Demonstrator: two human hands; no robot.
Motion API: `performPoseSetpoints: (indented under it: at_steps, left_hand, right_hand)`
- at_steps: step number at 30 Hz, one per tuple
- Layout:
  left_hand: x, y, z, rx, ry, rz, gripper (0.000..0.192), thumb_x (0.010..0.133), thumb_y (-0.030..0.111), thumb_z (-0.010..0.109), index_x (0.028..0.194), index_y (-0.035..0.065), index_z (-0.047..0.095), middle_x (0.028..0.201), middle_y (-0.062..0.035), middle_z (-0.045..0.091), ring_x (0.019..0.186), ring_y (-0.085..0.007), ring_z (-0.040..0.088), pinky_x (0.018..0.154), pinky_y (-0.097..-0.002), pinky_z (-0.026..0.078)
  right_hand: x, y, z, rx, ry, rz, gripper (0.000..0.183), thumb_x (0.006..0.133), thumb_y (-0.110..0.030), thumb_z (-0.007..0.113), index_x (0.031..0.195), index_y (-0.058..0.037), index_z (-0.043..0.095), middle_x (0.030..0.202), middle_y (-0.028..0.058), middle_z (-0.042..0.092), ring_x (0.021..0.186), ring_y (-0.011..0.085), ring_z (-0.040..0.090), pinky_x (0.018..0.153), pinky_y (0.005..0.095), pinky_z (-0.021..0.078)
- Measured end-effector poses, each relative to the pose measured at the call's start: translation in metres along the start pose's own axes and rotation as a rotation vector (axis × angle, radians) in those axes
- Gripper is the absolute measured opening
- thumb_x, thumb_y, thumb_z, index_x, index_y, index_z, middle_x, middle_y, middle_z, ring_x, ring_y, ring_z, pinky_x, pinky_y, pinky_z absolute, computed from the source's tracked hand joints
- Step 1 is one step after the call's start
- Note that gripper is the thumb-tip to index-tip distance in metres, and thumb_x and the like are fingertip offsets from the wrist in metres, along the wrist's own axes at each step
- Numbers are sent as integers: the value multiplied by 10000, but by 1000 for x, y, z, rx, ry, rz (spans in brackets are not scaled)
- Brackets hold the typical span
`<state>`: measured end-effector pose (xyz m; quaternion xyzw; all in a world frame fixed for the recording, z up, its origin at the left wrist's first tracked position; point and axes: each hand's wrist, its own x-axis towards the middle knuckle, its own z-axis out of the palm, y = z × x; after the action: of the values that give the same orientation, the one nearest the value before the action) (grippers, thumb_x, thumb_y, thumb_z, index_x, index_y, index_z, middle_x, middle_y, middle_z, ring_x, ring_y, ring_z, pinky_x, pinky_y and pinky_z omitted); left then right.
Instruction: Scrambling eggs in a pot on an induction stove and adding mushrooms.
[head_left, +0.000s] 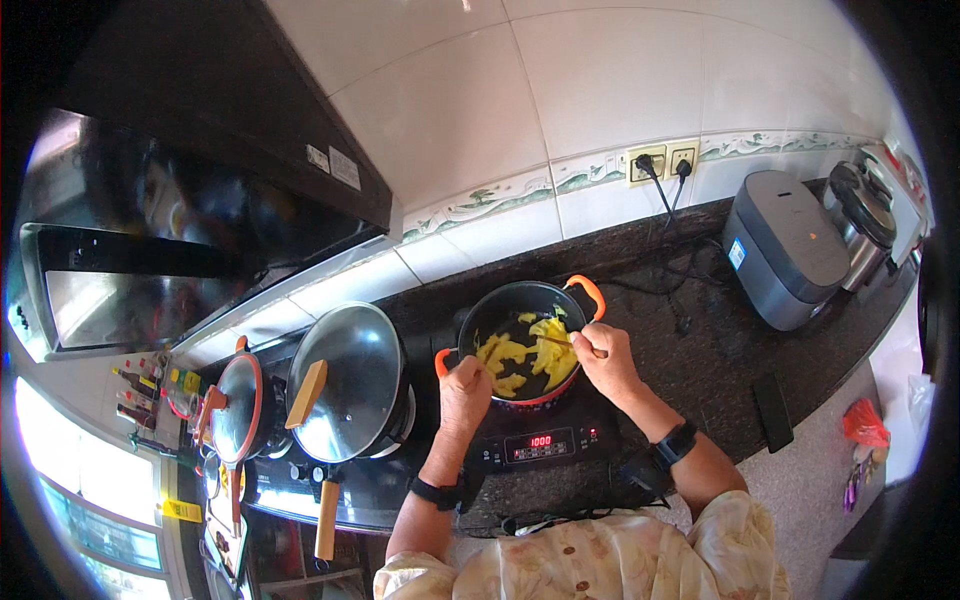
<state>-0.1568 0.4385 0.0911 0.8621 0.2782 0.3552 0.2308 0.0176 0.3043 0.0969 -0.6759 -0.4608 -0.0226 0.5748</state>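
A black two-handled pot with orange handle grips sits on an induction cooker. Pieces of yellow food, looking like cooked egg, lie in the pot, spread in two main clumps. My right hand is closed around thin wooden chopsticks, whose tips reach into the right clump. At the pot's left rim, my left hand is curled just beside the left orange handle. Whether it grips the pot or a thin stick is hidden by the fingers.
A wok with a glass lid and a smaller lidded pan stand on the gas stove to the left, under a range hood. Rightward are a grey rice cooker, a pressure cooker, cords and a black phone-like slab.
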Motion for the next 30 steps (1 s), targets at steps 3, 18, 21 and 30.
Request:
performPoseSetpoints:
  at_steps: [3,18,21,30]
  left_hand:
    - [1,2,-5,20,26,-22,17,693,-2,530,698,3,545,572,-92,551,528,-143,564,496,-248,429]
    - [-6,3,-7,-69,4,-115,13,694,2,541,693,5,553,541,-112,551,510,-176,569,470,-256,433]
    - [-8,-5,-10,-72,44,-96,32,701,7,539,707,4,570,531,-64,553,464,-97,528,444,-229,412]
    - [-5,25,16,-316,-40,-49,37,721,7,554,750,-16,553,601,-152,563,581,-235,599,525,-289,450]
  right_hand:
    - [-7,11,5,121,-23,110,323,753,-38,589,548,-17,340,468,64,361,396,107,341,384,295,270]
    - [-16,2,18,207,-109,133,306,773,-47,570,555,2,360,472,60,375,415,100,348,393,291,276]
    - [-8,-4,10,103,-37,84,330,761,-31,569,537,-10,326,455,55,345,411,89,327,390,287,269]
    - [-2,12,-14,142,77,188,233,792,-49,552,585,1,456,513,41,456,434,79,453,383,235,344]
